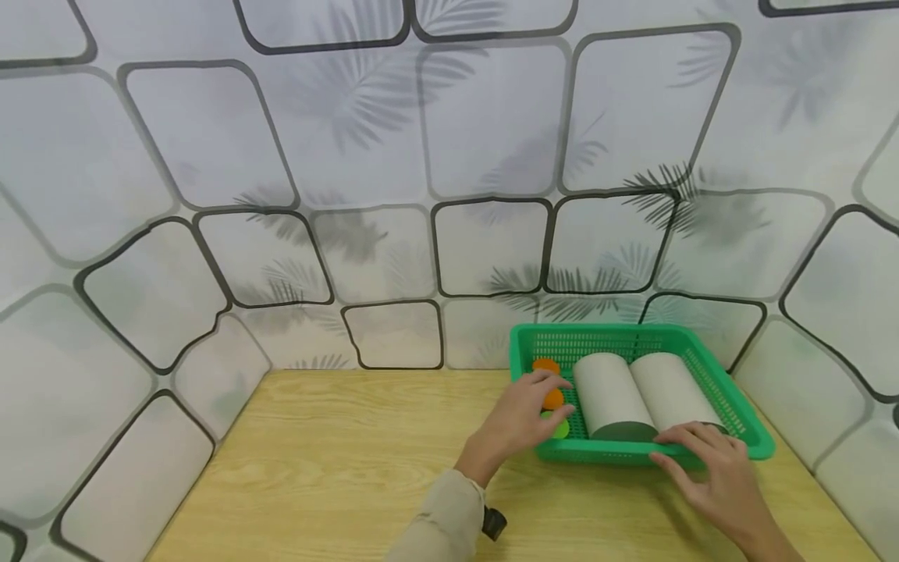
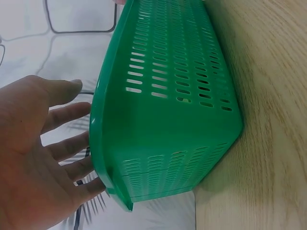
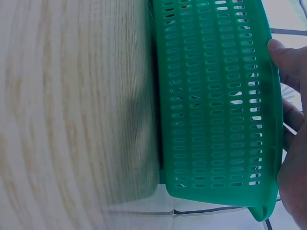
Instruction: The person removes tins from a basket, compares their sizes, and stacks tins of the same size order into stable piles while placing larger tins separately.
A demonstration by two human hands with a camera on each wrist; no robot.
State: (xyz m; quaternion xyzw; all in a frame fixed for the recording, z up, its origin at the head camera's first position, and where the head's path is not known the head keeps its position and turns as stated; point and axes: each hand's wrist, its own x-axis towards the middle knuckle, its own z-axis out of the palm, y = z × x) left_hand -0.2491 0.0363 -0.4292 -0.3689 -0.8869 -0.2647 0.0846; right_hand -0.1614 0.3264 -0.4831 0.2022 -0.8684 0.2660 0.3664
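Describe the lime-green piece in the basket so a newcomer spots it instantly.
On the pale wood-grain table sits a green perforated plastic basket. Look along its left side, by the person's left hand. The lime-green rounded piece is nearest the camera, its colour unlike the orange rounded pieces behind it.

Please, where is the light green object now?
In the head view, the light green object sits in the near left corner of the green basket, beside the left hand, nearer the camera than the orange objects.
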